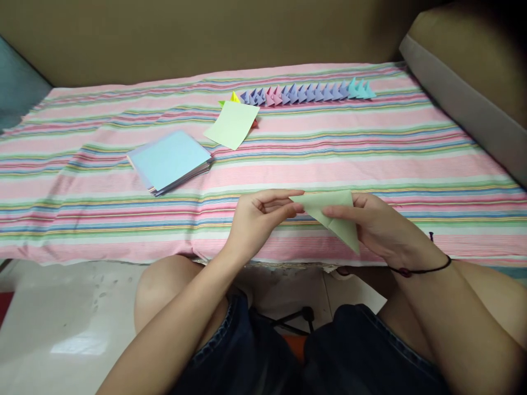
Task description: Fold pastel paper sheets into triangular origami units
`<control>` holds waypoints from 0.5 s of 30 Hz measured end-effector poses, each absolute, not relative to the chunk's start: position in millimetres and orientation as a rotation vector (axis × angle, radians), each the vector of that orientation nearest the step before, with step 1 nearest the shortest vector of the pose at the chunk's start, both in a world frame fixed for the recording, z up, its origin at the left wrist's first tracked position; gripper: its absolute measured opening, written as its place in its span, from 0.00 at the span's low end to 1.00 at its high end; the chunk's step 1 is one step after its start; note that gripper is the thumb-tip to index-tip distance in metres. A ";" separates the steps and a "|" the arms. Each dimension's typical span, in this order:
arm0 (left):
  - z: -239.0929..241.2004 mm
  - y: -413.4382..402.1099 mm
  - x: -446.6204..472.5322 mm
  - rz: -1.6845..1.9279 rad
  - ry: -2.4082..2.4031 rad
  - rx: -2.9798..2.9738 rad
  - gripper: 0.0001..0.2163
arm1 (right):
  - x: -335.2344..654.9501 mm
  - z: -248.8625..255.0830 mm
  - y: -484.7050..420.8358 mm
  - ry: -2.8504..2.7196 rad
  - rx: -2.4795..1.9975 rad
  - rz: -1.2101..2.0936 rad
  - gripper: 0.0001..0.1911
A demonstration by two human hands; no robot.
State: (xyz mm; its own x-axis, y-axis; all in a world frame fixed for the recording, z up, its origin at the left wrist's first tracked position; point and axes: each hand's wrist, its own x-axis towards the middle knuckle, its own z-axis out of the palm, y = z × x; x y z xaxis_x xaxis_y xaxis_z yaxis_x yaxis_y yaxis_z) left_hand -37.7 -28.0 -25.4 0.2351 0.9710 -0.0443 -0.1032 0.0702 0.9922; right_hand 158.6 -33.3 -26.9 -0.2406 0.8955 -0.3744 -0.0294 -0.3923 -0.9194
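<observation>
A pale green sheet of paper (338,204), folded into a triangle, is held in the air between my two hands, just above the near part of the striped cloth. My left hand (261,216) pinches its left corner between thumb and fingers. On the other side my right hand (368,219) grips it, thumb across the front and fingers hidden behind. One point of the triangle hangs down near the right palm. A dark cord bracelet (420,270) circles my right wrist.
A striped cloth (102,230) covers the surface. A stack of coloured paper (175,160) lies at the left. Further back, a flat light green sheet (233,125) partly covers red and yellow pieces beside a row of folded paper points (308,93). A brown padded side (465,104) bounds the right.
</observation>
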 end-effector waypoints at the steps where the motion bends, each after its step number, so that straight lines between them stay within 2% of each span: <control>1: -24.9 -28.0 -37.6 1.045 0.987 1.169 0.12 | 157.6 -26.9 -33.6 -1.084 -1.321 1.721 0.14; 8: -27.4 -27.8 -37.8 1.026 1.031 1.046 0.09 | 152.2 -26.9 -36.0 -1.022 -1.340 1.706 0.13; 15: -25.7 -25.7 -39.5 0.794 1.063 1.255 0.07 | 149.0 -31.3 -36.9 -1.355 -1.512 1.461 0.12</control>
State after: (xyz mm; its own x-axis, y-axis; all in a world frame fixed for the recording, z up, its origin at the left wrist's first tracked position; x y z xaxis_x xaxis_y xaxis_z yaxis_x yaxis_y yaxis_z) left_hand -39.5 -25.7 -25.7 0.3391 0.9215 -0.1892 0.0806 0.1719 0.9818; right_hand 149.0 -36.9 -31.3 -0.1435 0.9390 -0.3125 0.2410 -0.2731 -0.9313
